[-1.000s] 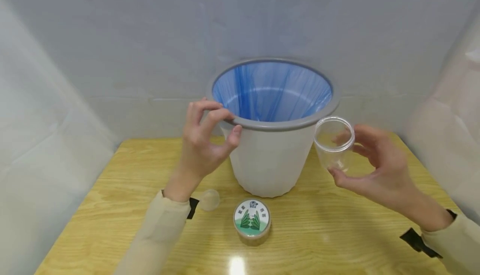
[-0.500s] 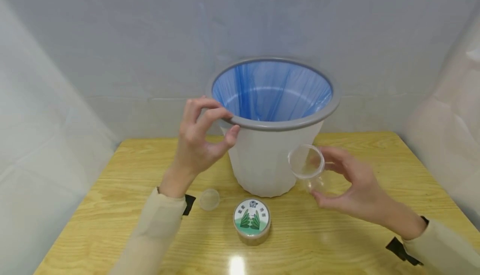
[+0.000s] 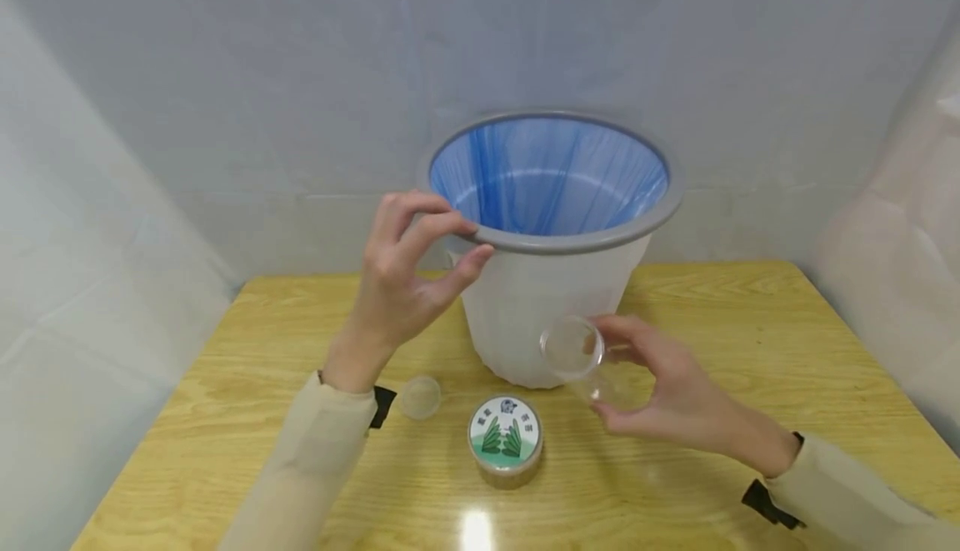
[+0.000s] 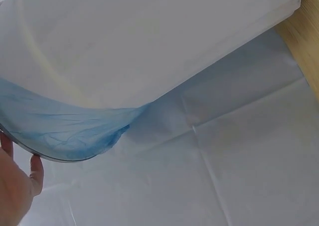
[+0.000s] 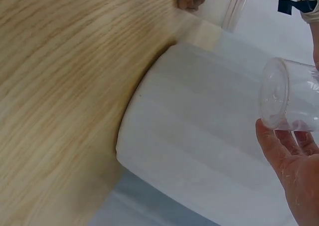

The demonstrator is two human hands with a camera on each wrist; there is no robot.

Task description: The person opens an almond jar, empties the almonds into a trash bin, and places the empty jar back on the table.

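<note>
White sheeting is hung behind a wooden table (image 3: 675,484). Head view: the grey rim of a blue-lined bin (image 3: 555,242) is pinched by the left hand (image 3: 401,272); a clear, empty jar (image 3: 581,359), tilted sideways before the bin, is gripped by the right hand (image 3: 667,397). Right wrist view: the jar (image 5: 289,101) is seen against the bin's white wall.

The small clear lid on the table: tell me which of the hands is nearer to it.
Left. The small clear lid lies just beside the left wrist, below the left hand pinching the bin's grey rim. The right hand, holding the clear jar, is farther right.
</note>
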